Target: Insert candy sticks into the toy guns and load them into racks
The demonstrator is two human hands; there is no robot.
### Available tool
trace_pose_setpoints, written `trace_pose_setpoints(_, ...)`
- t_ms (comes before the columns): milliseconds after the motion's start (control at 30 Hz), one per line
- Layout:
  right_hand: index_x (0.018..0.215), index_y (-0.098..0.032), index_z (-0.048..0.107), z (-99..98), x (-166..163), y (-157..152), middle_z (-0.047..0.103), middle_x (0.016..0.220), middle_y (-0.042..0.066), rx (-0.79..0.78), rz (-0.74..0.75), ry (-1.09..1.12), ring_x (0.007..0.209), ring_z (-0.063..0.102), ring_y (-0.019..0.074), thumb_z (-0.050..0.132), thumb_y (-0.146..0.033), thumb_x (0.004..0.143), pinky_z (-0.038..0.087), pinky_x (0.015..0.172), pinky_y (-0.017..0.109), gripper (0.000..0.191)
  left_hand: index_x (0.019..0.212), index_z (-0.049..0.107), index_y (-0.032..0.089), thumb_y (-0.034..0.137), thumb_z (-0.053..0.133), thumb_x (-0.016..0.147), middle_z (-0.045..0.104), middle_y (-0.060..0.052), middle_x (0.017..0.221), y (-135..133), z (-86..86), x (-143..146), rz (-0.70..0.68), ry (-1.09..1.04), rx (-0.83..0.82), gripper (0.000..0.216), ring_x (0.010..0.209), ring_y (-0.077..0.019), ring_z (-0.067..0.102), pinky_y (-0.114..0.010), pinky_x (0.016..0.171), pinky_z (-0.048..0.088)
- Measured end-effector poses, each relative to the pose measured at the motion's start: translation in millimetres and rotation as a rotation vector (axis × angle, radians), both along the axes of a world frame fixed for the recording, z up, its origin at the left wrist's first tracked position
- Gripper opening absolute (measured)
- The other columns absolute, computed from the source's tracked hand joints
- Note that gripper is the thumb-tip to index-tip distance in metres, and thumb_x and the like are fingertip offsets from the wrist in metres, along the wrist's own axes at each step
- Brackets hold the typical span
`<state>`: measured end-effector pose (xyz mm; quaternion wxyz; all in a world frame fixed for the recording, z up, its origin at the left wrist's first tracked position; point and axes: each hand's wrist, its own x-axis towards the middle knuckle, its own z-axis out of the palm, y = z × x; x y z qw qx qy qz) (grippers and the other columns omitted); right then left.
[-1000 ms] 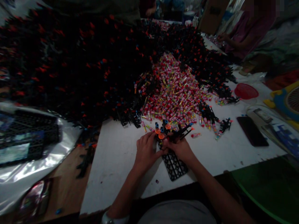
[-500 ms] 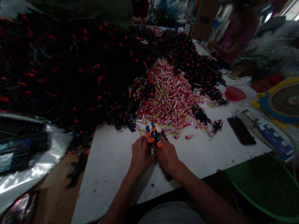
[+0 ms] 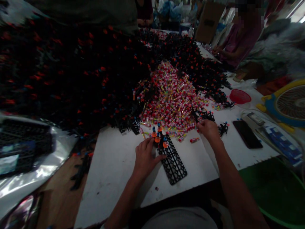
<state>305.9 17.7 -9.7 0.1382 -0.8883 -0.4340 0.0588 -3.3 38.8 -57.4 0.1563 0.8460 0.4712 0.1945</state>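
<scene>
Tray [image 3: 177, 166] in black plastic, rectangular, open lattice: lying at a slant on the white tabletop [image 3: 114, 165], close to the near edge. Left hand [image 3: 144, 157]: grip holding the tray along its left side, thumb over the lattice, fingers at the far end beside four upright blue-tipped pieces with orange discs [image 3: 157, 139]. Probable reason: to keep the tray from sliding and the upright pieces from tipping.

Right hand [image 3: 210, 131]: extended to the right edge of a heap of small clear plastic tubes with red and pink ends [image 3: 170, 103]; fingers bunched, closure on a tube not discernible. Layout apparently for short reach: tubes just beyond the tray, small cluster of black gun-shaped plastic pieces [image 3: 206, 114] next to the right hand, large dark heap of orange-tipped black pieces [image 3: 71, 79] at far left. Single loose red-ended tube [image 3: 194, 140] near the right hand.

Compared with half a second earlier: right hand off the tray, lattice now largely uncovered. Left hand practically unchanged. Orange discs: four in both frames, against three visible one second earlier.
</scene>
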Motion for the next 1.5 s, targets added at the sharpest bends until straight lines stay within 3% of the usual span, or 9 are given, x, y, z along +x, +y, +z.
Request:
trace_pose_setpoints(267, 0.092, -0.02, 0.052, -11.9, -109, -34, 0.068, 0.068, 0.0, 0.335, 0.227, 1.224, 0.057, 0.065, 0.0171, 0.065, -0.044, 0.074, 0.054, 0.055, 0.029, 0.034, 0.13, 0.041, 0.014, 0.069, 0.065, 0.06, 0.049, -0.018, 0.127, -3, 1.2, -2, -0.05, 0.032, 0.028, 0.092, 0.115, -0.0339, 0.045, -0.047, 0.092, 0.037)
trace_pose_setpoints(400, 0.086, -0.019, 0.057, -29.9, -151, -42, 0.069, 0.071, 0.001, 0.35, 0.24, 1.388, 0.056, 0.064, 0.015, 0.071, -0.041, 0.068, 0.054, 0.055, 0.027, 0.032, 0.13, 0.041, 0.015, 0.067, 0.061, 0.067, 0.051, -0.017, 0.124, -4, 2.9, -1, -0.047, 0.036, 0.028, 0.085, 0.114, -0.0325, 0.045, -0.046, 0.091, 0.038)
trace_pose_setpoints(633, 0.078, -0.018, 0.063, -30.6, -148, -42, 0.069, 0.067, 0.001, 0.353, 0.267, 1.24, 0.057, 0.063, 0.015, 0.064, -0.041, 0.074, 0.052, 0.056, 0.025, 0.024, 0.132, 0.04, 0.015, 0.067, 0.062, 0.066, 0.051, -0.017, 0.124, -2, 3.2, -1, -0.056, 0.034, 0.031, 0.086, 0.113, -0.0328, 0.046, -0.047, 0.09, 0.038)
trace_pose_setpoints(900, 0.087, -0.019, 0.062, -30.4, -165, -41, 0.065, 0.086, 0.006, 0.339, 0.574, 0.509, 0.076, 0.061, 0.0183, 0.053, -0.029, 0.082, 0.049, 0.065, 0.027, 0.015, 0.126, 0.045, 0.016, 0.044, 0.071, 0.065, 0.051, -0.017, 0.125, 1, 0.2, -2, -0.062, 0.068, -0.02, 0.072, 0.114, -0.0343, 0.046, -0.047, 0.091, 0.038)
trace_pose_setpoints(1033, 0.085, -0.02, 0.059, -27.2, -161, -41, 0.063, 0.082, 0.003, 0.357, 0.635, 0.481, 0.073, 0.059, 0.015, 0.051, -0.024, 0.084, 0.047, 0.064, 0.024, 0.009, 0.123, 0.049, 0.016, 0.043, 0.071, 0.066, 0.052, -0.017, 0.124, 4, -1.8, -2, -0.049, 0.073, -0.028, 0.066, 0.114, -0.0352, 0.048, -0.047, 0.089, 0.04)
trace_pose_setpoints(1200, 0.093, -0.018, 0.059, -16.8, -69, -54, 0.061, 0.086, 0.005, 0.515, 0.173, 0.265, 0.077, 0.057, 0.0165, 0.046, -0.036, 0.09, 0.047, 0.073, 0.029, 0.022, 0.126, 0.046, 0.018, 0.06, 0.071, 0.061, 0.052, -0.016, 0.124, 5, -2.7, -4, -0.045, 0.041, -0.014, 0.082, 0.113, -0.0359, 0.048, -0.05, 0.089, 0.041)
trace_pose_setpoints(1300, 0.101, -0.012, 0.059, -14.1, -5, -52, 0.059, 0.098, 0.014, 0.307, -0.193, -0.036, 0.091, 0.057, 0.025, 0.049, -0.039, 0.087, 0.045, 0.077, 0.037, 0.032, 0.128, 0.045, 0.018, 0.062, 0.071, 0.06, 0.051, -0.016, 0.124, 5, -3.7, -3, -0.051, 0.043, -0.002, 0.085, 0.114, -0.0361, 0.048, -0.051, 0.09, 0.04)
trace_pose_setpoints(1400, 0.094, -0.01, 0.061, -11.7, 25, -44, 0.06, 0.099, 0.018, 0.124, -0.258, -0.085, 0.095, 0.058, 0.0292, 0.056, -0.035, 0.081, 0.045, 0.079, 0.04, 0.029, 0.129, 0.044, 0.019, 0.062, 0.071, 0.06, 0.051, -0.016, 0.124, 5, -3.4, -3, -0.046, 0.038, 0.002, 0.085, 0.114, -0.0355, 0.048, -0.05, 0.089, 0.041)
trace_pose_setpoints(1500, 0.091, -0.013, 0.058, -9.0, 9, -38, 0.062, 0.087, 0.011, 0.288, -0.218, 0.126, 0.081, 0.061, 0.0238, 0.059, -0.036, 0.078, 0.047, 0.073, 0.036, 0.027, 0.128, 0.044, 0.019, 0.06, 0.071, 0.061, 0.052, -0.016, 0.124, 5, -0.9, -2, -0.048, 0.043, -0.006, 0.083, 0.113, -0.035, 0.048, -0.05, 0.089, 0.041)
